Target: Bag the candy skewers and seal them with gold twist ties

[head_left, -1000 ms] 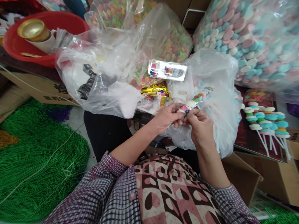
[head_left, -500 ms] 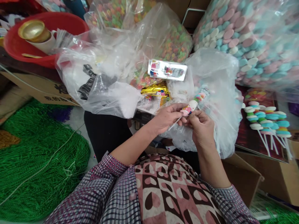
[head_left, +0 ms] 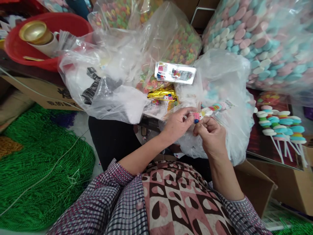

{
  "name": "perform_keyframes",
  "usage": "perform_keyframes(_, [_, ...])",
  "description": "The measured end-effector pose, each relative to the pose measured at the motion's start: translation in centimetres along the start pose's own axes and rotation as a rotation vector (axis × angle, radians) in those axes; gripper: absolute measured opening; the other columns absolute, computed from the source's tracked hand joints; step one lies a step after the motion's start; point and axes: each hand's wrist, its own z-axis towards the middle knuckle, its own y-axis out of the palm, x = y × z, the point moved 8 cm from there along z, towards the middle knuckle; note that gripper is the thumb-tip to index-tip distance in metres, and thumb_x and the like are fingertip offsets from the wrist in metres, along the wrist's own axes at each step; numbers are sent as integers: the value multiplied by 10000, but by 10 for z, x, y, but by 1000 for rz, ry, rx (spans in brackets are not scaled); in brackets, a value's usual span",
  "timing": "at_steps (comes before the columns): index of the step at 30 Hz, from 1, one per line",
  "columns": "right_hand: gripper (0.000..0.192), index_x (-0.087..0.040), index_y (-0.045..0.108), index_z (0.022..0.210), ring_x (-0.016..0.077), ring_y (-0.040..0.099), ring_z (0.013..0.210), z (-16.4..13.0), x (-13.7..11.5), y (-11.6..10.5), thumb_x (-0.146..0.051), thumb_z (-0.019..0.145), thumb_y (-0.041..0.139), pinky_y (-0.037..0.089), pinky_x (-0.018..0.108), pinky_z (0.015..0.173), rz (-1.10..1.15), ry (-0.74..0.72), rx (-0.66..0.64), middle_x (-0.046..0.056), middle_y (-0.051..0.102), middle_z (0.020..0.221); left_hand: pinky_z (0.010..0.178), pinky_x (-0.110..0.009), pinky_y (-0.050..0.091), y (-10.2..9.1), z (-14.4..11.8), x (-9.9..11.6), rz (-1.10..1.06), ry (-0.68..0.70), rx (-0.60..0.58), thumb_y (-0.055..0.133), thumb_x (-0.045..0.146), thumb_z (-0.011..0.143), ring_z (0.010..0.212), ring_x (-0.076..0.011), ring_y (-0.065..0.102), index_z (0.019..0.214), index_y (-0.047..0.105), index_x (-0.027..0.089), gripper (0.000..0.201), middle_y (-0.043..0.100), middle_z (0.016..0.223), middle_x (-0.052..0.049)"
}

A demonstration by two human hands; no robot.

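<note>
Candy skewer (head_left: 212,109) in both hands (lying near-level), tip pointing right

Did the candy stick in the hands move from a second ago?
Yes. The candy stick has tipped flatter and swung right; its far end now points toward the finished lollipops, farther from the printed card, with both hands pinching it.

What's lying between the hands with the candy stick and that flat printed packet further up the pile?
In the head view, a gold foil wrapper lies between the hands' candy stick and the flat printed packet, on clear plastic bags.
</note>
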Motion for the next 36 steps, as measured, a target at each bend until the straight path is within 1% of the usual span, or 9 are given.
perform_keyframes(2, [107, -221, 572, 681, 111, 506, 460, -1, -2, -2, -265, 730, 656, 408, 248, 482, -18, -10, 8, -55, 580, 521, 584, -195, 437, -1, -1, 1, 15, 12, 25, 646, 190, 836, 623, -66, 526, 1033, 693, 202, 203, 667, 847, 5])
perform_keyframes(7, [111, -219, 567, 684, 107, 492, 453, 2, -4, -3, -275, 723, 654, 385, 246, 468, -58, -11, -10, -54, 572, 520, 380, -205, 238, 21, -6, -25, -262, -297, -235, 542, 355, 940, 375, -55, 381, 1279, 608, 220, 371, 511, 565, 62])
perform_keyframes(10, [88, -215, 575, 689, 105, 498, 465, 3, -3, 0, -249, 700, 656, 371, 241, 465, -83, 8, -19, -52, 581, 530, 379, -201, 254, 23, -5, -27, -316, -291, -285, 577, 337, 921, 397, -61, 440, 1276, 600, 215, 376, 539, 576, 59])
perform_keyframes(14, [97, -213, 570, 667, 105, 510, 463, 8, 3, 1, -248, 700, 654, 411, 242, 480, 69, 39, 16, -55, 577, 519, 537, -202, 443, 16, 2, -14, -405, -136, -223, 694, 297, 830, 577, -70, 577, 1064, 628, 198, 263, 633, 731, 38])
perform_keyframes(18, [136, -211, 581, 712, 111, 521, 465, 12, 11, -5, -308, 730, 675, 437, 252, 493, 139, 60, 67, -52, 581, 540, 634, -208, 485, 17, 1, -4, -572, -109, -230, 735, 187, 733, 716, -74, 619, 964, 594, 184, 270, 675, 939, 13])
perform_keyframes(21, [129, -208, 605, 788, 121, 543, 510, 10, 9, -12, -311, 747, 671, 447, 264, 517, -8, 16, 116, -36, 610, 618, 545, -195, 441, 17, 0, -7, -517, -161, -209, 725, 164, 735, 644, -63, 602, 975, 576, 190, 284, 664, 941, 16])
perform_keyframes(25, [156, -203, 646, 922, 144, 586, 628, -3, -11, -21, -295, 796, 643, 481, 301, 613, -357, -201, 283, 1, 660, 769, 463, -183, 405, 14, 0, -17, -367, -223, -114, 716, 163, 773, 528, -41, 558, 938, 539, 190, 244, 634, 864, 38])
perform_keyframes(30, [115, -202, 668, 895, 157, 616, 665, -9, -22, -10, -280, 828, 616, 521, 321, 655, -563, -320, 215, 40, 714, 874, 526, -184, 478, 16, -2, -14, -419, -245, -95, 657, 72, 772, 549, -43, 582, 926, 539, 170, 218, 602, 778, 61])
perform_keyframes(36, [134, -199, 680, 883, 167, 628, 652, -7, -23, -13, -294, 812, 617, 544, 340, 700, -628, -322, 242, 40, 729, 837, 580, -196, 522, 18, -3, -10, -450, -298, -98, 587, 31, 774, 585, -50, 608, 933, 555, 153, 203, 633, 782, 59])
